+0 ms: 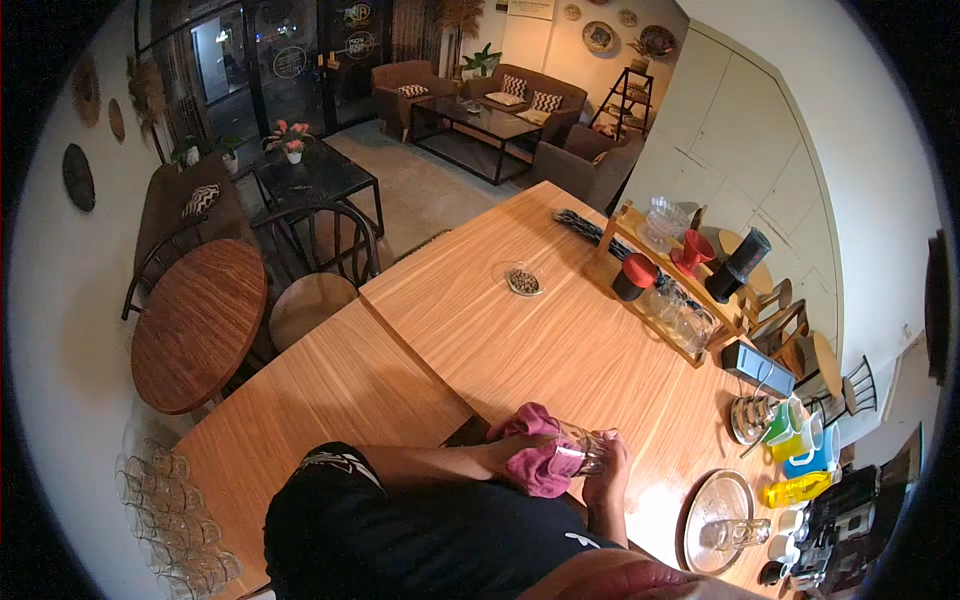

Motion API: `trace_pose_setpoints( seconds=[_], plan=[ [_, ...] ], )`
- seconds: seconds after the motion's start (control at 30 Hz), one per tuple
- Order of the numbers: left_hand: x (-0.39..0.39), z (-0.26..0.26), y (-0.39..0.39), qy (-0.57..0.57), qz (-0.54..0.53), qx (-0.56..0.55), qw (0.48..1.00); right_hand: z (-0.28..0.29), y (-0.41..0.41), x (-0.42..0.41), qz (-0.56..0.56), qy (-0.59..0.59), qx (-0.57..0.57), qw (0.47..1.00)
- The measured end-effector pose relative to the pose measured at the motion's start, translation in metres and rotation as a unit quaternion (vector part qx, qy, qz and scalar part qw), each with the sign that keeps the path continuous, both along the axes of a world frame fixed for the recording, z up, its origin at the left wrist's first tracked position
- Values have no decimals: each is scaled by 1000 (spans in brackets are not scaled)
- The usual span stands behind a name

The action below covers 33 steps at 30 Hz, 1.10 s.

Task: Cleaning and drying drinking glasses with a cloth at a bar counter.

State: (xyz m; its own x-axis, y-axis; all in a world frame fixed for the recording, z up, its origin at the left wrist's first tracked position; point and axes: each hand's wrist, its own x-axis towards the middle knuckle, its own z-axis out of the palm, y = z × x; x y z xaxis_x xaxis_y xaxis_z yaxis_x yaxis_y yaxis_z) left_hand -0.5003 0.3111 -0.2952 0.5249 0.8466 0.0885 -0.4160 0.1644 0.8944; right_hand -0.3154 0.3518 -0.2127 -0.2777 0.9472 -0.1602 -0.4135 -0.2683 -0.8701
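Observation:
My left hand (514, 452) is wrapped in a crumpled pinkish-purple cloth (544, 472), which hides most of its fingers. The cloth presses around one end of a clear drinking glass (576, 435), held tilted close to my body. At the glass's other end my right hand (609, 466) grips it, fingers curled around. Both hands are just above the near edge of the wooden counter (420, 360). Whether the cloth reaches inside the glass cannot be made out.
Coffee beans in a small glass dish (523, 282) sit mid-counter. At right stand a wooden rack (660, 262) with drippers, a scale (757, 367), coloured pitchers (806, 442), a yellow bottle (801, 489) and a round tray (718, 487) holding a glass (735, 534). Several glasses (169, 517) crowd the left corner.

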Motion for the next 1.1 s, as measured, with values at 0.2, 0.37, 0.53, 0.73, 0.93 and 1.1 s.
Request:
trace_pose_setpoints(
  seconds=[0.2,0.37,0.53,0.73,0.93,1.1],
  plan=[
    [-2,120,2,519,90,230,818,-8,-3,4,7,99,-84,992],
    [30,126,-8,457,255,165,836,-3,-5,15,-27,72,-55,996],
    [90,39,24,75,360,112,923,4,0,31,74,117,-66,988],
    [111,54,41,148,213,261,930,6,3,74,49,51,-124,990],
    [160,55,43,94,154,263,948,1,7,127,22,66,-237,969],
    [189,77,48,51,85,238,966,-33,23,180,42,98,-239,965]
  ],
)
